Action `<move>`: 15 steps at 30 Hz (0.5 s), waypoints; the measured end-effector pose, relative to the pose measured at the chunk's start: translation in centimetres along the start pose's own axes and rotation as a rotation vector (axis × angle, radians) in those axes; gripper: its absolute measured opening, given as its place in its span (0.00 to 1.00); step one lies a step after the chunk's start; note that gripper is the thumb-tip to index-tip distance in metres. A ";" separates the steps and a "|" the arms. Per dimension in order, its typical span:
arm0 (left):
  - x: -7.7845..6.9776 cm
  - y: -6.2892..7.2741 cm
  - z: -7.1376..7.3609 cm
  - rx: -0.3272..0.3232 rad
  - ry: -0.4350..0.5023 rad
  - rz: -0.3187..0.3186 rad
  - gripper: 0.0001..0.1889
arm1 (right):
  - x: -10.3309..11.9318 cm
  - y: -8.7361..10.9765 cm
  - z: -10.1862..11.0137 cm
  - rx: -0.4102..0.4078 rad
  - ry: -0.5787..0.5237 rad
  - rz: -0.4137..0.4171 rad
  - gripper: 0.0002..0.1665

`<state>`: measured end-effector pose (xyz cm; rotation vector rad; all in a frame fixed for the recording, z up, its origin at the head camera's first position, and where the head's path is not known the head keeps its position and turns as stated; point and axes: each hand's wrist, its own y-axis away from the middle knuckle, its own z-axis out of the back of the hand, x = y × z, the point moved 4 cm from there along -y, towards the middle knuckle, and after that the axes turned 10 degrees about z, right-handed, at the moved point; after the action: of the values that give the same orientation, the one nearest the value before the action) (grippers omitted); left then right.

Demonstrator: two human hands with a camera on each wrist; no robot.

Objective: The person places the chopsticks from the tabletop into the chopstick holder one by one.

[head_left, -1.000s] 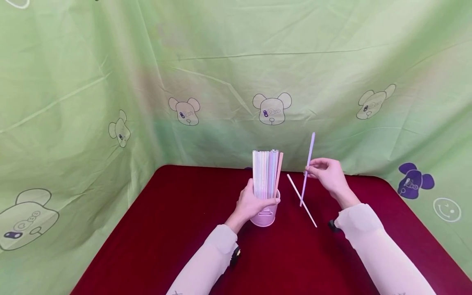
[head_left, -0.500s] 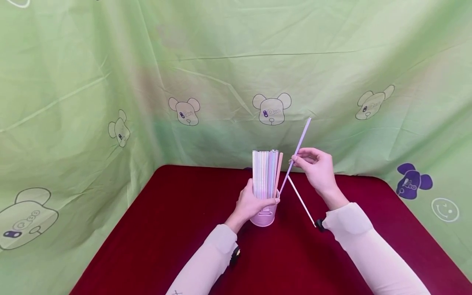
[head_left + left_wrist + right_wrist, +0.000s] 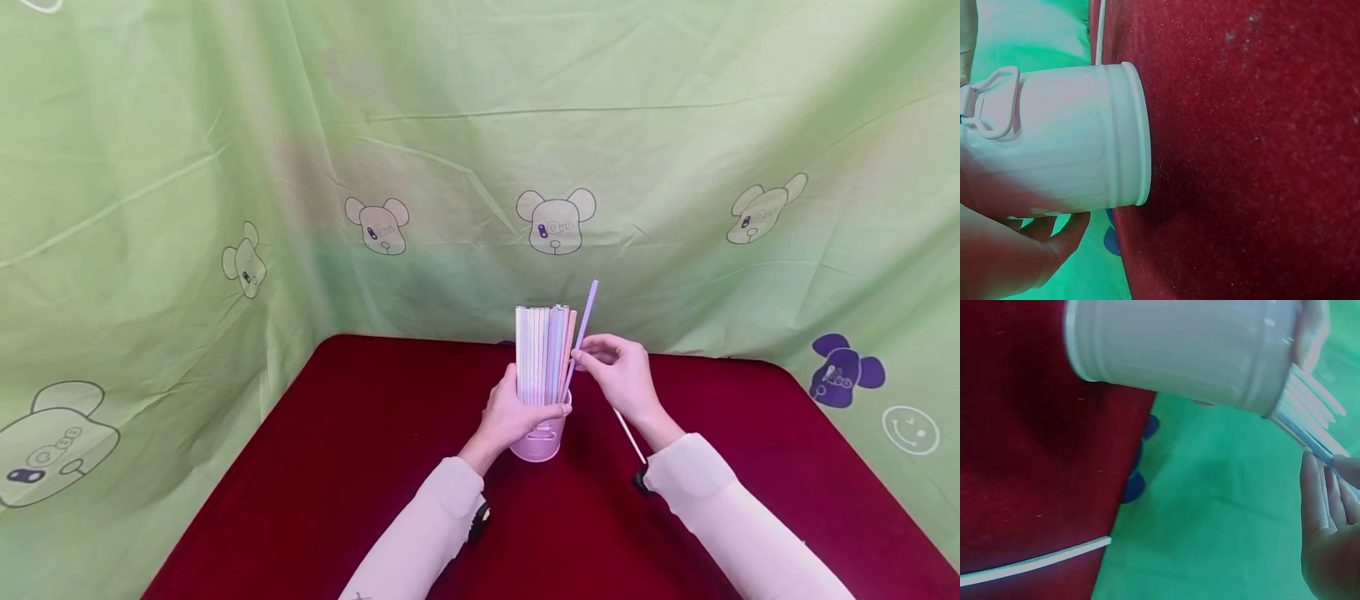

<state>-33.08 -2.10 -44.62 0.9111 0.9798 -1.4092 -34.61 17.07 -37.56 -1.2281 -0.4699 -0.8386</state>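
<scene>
A small pale pink pail (image 3: 536, 447) stands upright on the table, packed with a bundle of pastel straws (image 3: 534, 350). Around its near side and rim my left hand (image 3: 512, 417) grips it, thumb across the front; fingers show beneath the pail (image 3: 1066, 144) in the left wrist view. My right hand (image 3: 624, 375) pinches a purple straw (image 3: 588, 308) between thumb and fingers, tilted, its lower end inside the pail's right rim. The right wrist view shows that straw (image 3: 1317, 447) at the pail's mouth. One pale straw (image 3: 631, 437) lies on the table, partly hidden behind my right hand.
A dark red cloth covers the table (image 3: 360, 467). Green fabric (image 3: 450, 167) printed with bear heads hangs behind and at both sides, close to the table's far edge. A wire handle (image 3: 1009, 103) sits on the pail's side.
My right hand has moved left with the purple straw and lowered, bringing the straw's lower end into the pail. My left hand and the pail have stayed in place.
</scene>
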 end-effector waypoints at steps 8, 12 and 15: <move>-0.2 -0.1 0.0 -0.009 -0.005 -0.004 0.41 | -0.9 1.3 -1.2 0.159 0.230 0.037 0.05; -0.1 0.0 -0.1 0.000 0.010 -0.005 0.41 | -1.1 1.7 -1.2 0.195 0.240 0.033 0.06; -0.1 0.0 -0.2 0.002 0.012 -0.004 0.41 | -1.0 1.6 -1.0 0.227 0.267 0.053 0.06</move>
<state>-33.05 -1.89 -44.59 0.9206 0.9904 -1.4095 -34.12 16.57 -39.55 -0.9007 -0.3053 -0.8640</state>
